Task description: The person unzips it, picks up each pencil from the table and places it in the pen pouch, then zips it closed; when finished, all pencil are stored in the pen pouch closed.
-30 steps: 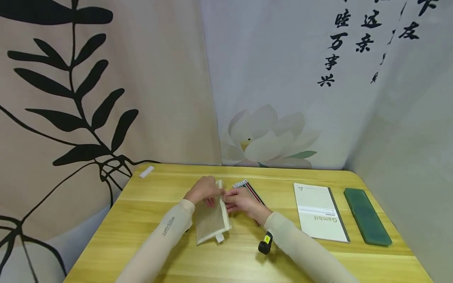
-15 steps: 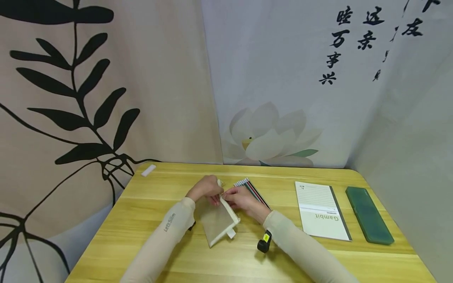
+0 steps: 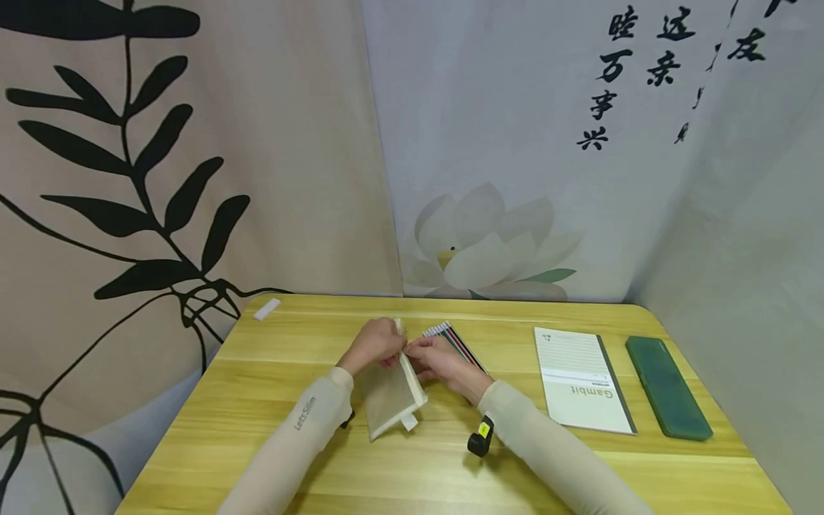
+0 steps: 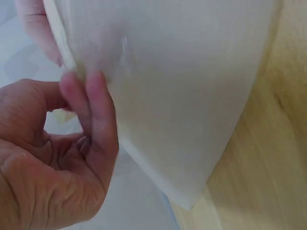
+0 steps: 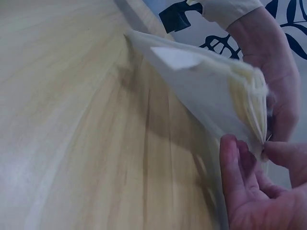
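Left hand [image 3: 378, 343] and right hand [image 3: 440, 360] pinch the pouch [image 3: 388, 397] edge between their fingers; apparently working its opening, next needing steady tension.

We've got a beige wall panel [image 3: 309, 143] filling the left of the frame, with a big black plant print [image 3: 163, 139] sprawling up it. A seam runs down from the upper middle, and past that it's a cooler, pale bluish-grey panel [image 3: 489, 86] with a faded lotus [image 3: 489, 257] low down and black brush lettering [image 3: 614, 66] at upper right. We can see a plain pale side wall [image 3: 766, 236] along the right edge. Our desk [image 3: 412, 479] is yellowish wood, long grain, rounded far corners. Light's pretty soft, shadows faint.
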The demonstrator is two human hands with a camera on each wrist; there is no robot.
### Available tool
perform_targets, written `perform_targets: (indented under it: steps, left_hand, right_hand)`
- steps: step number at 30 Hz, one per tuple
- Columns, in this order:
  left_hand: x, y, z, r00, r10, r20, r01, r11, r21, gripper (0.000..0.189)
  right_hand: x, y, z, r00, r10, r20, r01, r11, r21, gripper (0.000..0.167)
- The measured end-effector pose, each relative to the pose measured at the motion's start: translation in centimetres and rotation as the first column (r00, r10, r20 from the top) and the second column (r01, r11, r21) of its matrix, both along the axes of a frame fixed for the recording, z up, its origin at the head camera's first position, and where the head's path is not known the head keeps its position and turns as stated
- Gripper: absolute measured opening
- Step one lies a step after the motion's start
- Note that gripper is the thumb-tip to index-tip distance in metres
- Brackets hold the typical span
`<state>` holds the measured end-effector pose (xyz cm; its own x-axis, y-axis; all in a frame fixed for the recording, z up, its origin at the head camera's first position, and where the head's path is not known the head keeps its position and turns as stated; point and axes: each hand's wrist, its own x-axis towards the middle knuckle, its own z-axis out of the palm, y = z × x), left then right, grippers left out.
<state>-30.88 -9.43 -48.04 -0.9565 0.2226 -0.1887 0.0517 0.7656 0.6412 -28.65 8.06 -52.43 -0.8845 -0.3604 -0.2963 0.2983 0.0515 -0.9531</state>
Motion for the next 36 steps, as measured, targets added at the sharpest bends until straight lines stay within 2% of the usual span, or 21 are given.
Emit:
perform_targets:
  steps: [6, 9, 11, 13, 17, 20, 23, 28, 32, 36]
  left_hand:
    - [0.2, 0.2, -0.1, 0.998, 0.035, -0.05, -0.038, 0.997, -0.066, 0.022]
    - [0.5, 0.2, -0.2, 0.997, 0.046, -0.061, -0.048, 0.998, -0.04, 0.017]
    - [0.7, 0.2, -0.2, 0.997, 0.048, -0.056, -0.047, 0.999, 0.018, 0.015]
    - [0.8, 0.0, -0.3, 0.999, 0.044, -0.028, -0.04, 0.993, 0.115, 0.014]
    - [1.1, -0.3, -0.7, 0.998, 0.024, 0.065, -0.044, 0.946, 0.322, 0.014]
    - [1.0, -0.4, -0.8, 0.992, 0.012, 0.125, -0.061, 0.917, 0.395, 0.015]
    - [0.9, -0.6, -0.8, 0.987, 0.005, 0.159, -0.072, 0.905, 0.42, 0.016]
    - [0.7, -1.3, -0.3, 0.986, 0.015, 0.164, -0.077, 0.923, 0.378, 0.018]
    - [0.7, -2.4, 0.7, 0.987, 0.025, 0.159, -0.076, 0.942, 0.326, 0.021]
    - [0.9, -3.3, 1.8, 0.985, 0.01, 0.174, -0.063, 0.952, 0.3, 0.017]
  right_hand:
    - [-0.1, 0.0, 0.1, 1.0, -0.021, 0.001, 0.021, 0.999, -0.044, 0.026]
    - [-0.1, 0.0, 0.3, 0.999, -0.045, -0.017, 0.044, 0.998, -0.047, 0.026]
    - [-0.2, 0.0, 0.4, 0.998, -0.057, -0.026, 0.056, 0.998, -0.035, 0.025]
    - [-0.2, 0.0, 0.5, 0.998, -0.064, -0.024, 0.064, 0.998, -0.029, 0.024]
    - [-0.2, 0.0, 0.5, 0.997, -0.057, -0.043, 0.057, 0.998, -0.007, 0.022]
    - [-0.2, 0.1, 0.3, 0.996, -0.048, -0.072, 0.049, 0.999, 0.012, 0.022]
    - [-0.2, 0.2, 0.2, 0.995, -0.052, -0.09, 0.055, 0.998, 0.025, 0.022]
    - [-0.1, 0.5, 0.2, 0.993, -0.065, -0.102, 0.07, 0.997, 0.045, 0.019]
    - [0.1, 0.8, 0.1, 0.989, -0.062, -0.132, 0.074, 0.993, 0.087, 0.018]
    - [0.2, 0.8, -0.1, 0.983, -0.054, -0.174, 0.08, 0.986, 0.149, 0.018]
